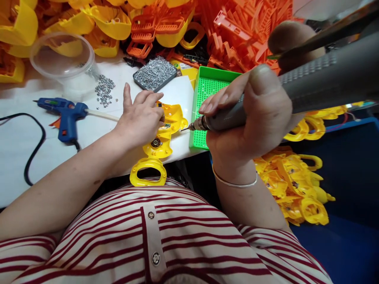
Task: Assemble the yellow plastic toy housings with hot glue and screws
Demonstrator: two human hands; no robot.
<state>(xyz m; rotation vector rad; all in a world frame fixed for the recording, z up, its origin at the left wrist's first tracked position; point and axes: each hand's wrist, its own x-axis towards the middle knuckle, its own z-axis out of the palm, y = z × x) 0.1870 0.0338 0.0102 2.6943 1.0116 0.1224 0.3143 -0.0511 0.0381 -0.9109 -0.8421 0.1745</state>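
My right hand [251, 118] is wrapped around a grey electric screwdriver [308, 83], whose thin bit points left at the edge of a yellow plastic housing [174, 114]. The bit's tip is close to the housing's right side; whether they touch I cannot tell. Over the housing's left part lies my left hand [140, 116], thumb and forefinger bent onto it and one finger sticking up. A round dark speaker-like part [156, 142] and a small circuit board [166, 126] show inside the housing. A yellow ring-shaped part [148, 172] hangs at the table's front edge.
Screws fill a dark tray [155, 73], with more loose screws [104, 90] beside a clear tub [63, 59]. A blue glue gun [66, 116] lies left, a green basket [197, 118] right. Orange parts [245, 35] pile behind. Blurred fingers [291, 39] show upper right.
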